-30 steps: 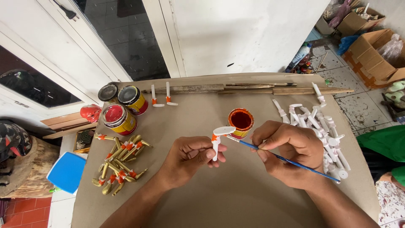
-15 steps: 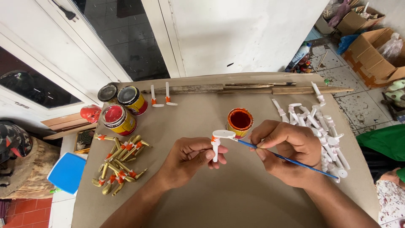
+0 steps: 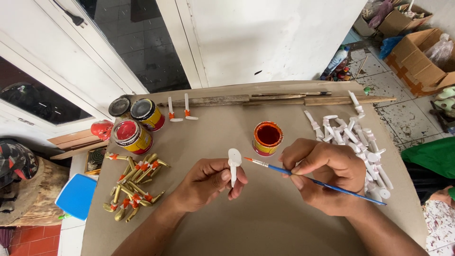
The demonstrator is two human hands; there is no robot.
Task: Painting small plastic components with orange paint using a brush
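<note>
Little has moved since the earlier frames: both hands stay at the lower middle of the frame, and the brush tip stays just beside the white piece, only drawn back a little from its neck; the orange band seen on the piece before is now hidden by the fingers.

Left hand point(image 3: 206, 182) is closed around a white piece point(image 3: 233, 163) — held upright, flat round head on top, stem between thumb and fingers. Right hand point(image 3: 327, 175) is closed on a blue brush point(image 3: 322, 182); its orange tip points left, near the piece, and I cannot tell if it touches.

Just above the hands, at the centre, stands an open pot point(image 3: 268, 138) of orange paint on the brown board point(image 3: 265, 227); at the right of the frame lies a heap of unpainted white pieces point(image 3: 353, 142). At the left, gold pieces point(image 3: 135, 185) with orange bands lie in a pile; above them three tins point(image 3: 135, 125) stand close together. Two white pieces with orange bands point(image 3: 180, 111) lie at upper centre-left, beside long wood sticks point(image 3: 284, 99) along the far edge of the board.
</note>
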